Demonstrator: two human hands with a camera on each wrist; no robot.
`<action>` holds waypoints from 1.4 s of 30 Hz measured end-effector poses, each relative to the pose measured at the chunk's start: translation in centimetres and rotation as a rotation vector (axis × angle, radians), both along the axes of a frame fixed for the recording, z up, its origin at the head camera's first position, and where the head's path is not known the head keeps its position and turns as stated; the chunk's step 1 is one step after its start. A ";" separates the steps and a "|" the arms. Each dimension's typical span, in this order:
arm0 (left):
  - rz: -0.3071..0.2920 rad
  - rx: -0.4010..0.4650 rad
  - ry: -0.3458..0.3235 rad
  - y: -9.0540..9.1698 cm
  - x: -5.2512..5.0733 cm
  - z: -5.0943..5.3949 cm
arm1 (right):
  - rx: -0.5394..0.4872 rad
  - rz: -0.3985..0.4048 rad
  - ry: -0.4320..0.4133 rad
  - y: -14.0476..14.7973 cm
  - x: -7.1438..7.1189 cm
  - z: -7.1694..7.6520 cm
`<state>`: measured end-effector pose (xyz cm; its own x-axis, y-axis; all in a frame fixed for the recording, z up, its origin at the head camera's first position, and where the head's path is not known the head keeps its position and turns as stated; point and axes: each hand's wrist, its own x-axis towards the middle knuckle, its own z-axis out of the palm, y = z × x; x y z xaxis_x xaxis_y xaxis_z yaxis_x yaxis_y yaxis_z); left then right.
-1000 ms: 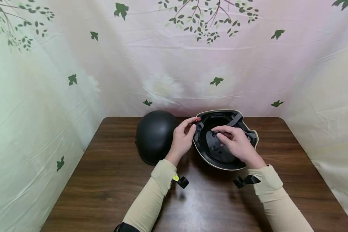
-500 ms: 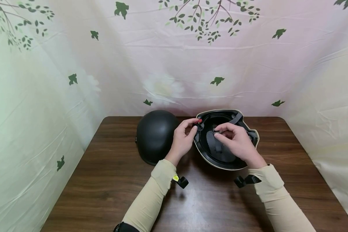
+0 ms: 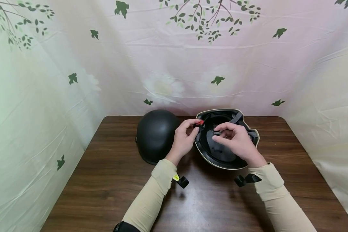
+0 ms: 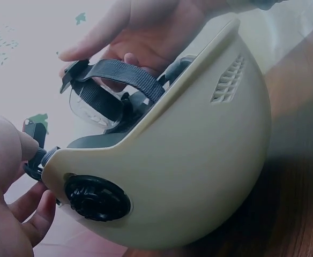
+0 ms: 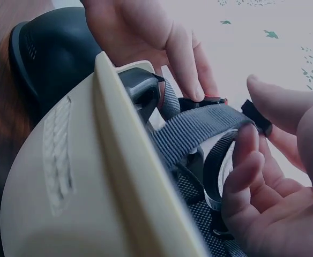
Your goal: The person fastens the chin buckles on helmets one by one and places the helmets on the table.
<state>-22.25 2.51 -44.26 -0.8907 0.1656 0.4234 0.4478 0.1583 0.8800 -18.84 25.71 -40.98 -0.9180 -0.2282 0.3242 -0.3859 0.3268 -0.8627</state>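
Observation:
A cream helmet lies upside down, its black lining facing up. At its left rim my left hand pinches a black-and-red buckle piece on a short strap. Over the helmet's opening, my right hand holds a black buckle end between thumb and fingers. A grey webbing strap runs from that end back into the helmet. The two buckle pieces are apart. On the cream shell, the left wrist view shows a round black knob and a pale vent grille.
A black helmet stands dome up, close to the left of the cream one. Both are on a dark wooden table. A patterned cloth hangs behind the table's far edge and along its sides.
My right hand has risen slightly, and its thumb and finger have parted a little around the buckle end. More of the red on the left buckle piece shows. The helmets stay in place.

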 end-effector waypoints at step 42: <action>0.013 -0.139 0.107 0.1 0.3 0.2 | 0.215 -0.135 0.168 -1.2 -0.4 0.4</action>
